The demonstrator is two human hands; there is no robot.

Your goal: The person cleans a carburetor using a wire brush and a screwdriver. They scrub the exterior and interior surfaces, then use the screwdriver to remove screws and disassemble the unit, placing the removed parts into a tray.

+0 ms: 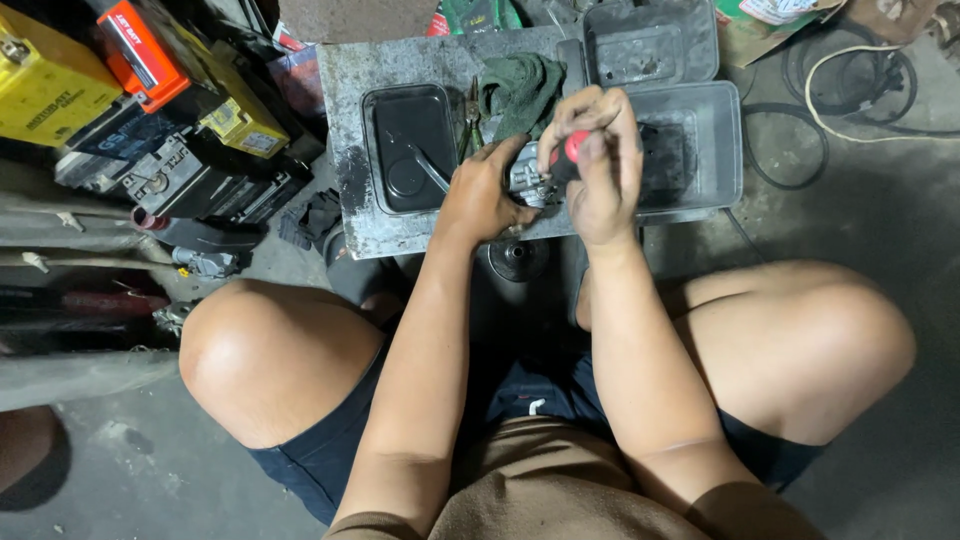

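While the small grey metal part (pixel 527 183) sits near the front edge of the bench (pixel 350 150), the left hand (pixel 485 195) steadies it, fingers clenched around it. The right hand (pixel 600 160) grips a red-handled screwdriver (pixel 572 152) pressed down onto it. A slip of the tip could gouge the part or jab the left hand. Just beside lie a black tray (pixel 410 145), pliers (pixel 470 120) and a green rag (pixel 522 92); the grey bin (pixel 700 150) crowds the right, leaving little free room.

Yellow box (pixel 45 85) and orange-labelled box (pixel 140 50) upper left (among batteries).
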